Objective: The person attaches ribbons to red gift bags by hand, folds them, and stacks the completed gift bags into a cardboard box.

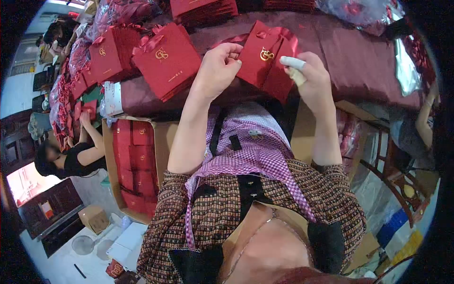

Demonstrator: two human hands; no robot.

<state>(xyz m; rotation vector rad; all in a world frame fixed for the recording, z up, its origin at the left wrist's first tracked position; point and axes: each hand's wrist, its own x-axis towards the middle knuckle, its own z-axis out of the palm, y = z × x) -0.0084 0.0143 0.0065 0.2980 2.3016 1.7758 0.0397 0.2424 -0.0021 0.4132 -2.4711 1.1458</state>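
Observation:
A small red paper bag (pixel 257 59) with a gold emblem and a red ribbon is tilted at the near edge of the cloth-covered table. My left hand (pixel 221 66) is at its left edge, fingers curled and pinched; what lies between them is too small to make out. My right hand (pixel 307 73), with white covers on two fingertips, is closed at the bag's right side, by the shiny ribbon (pixel 289 42). Whether it grips the ribbon or the bag's side is unclear. Left of my hands lies a pile of similar red bags (pixel 168 61).
More red bags (pixel 109 57) stand at the left, and others (pixel 203 10) lie at the back. Plastic-wrapped bundles (pixel 354 14) are at the back right. Below the table edge is a cardboard box (pixel 163 142) beside packed red bags. A co-worker (pixel 85 154) works at far left.

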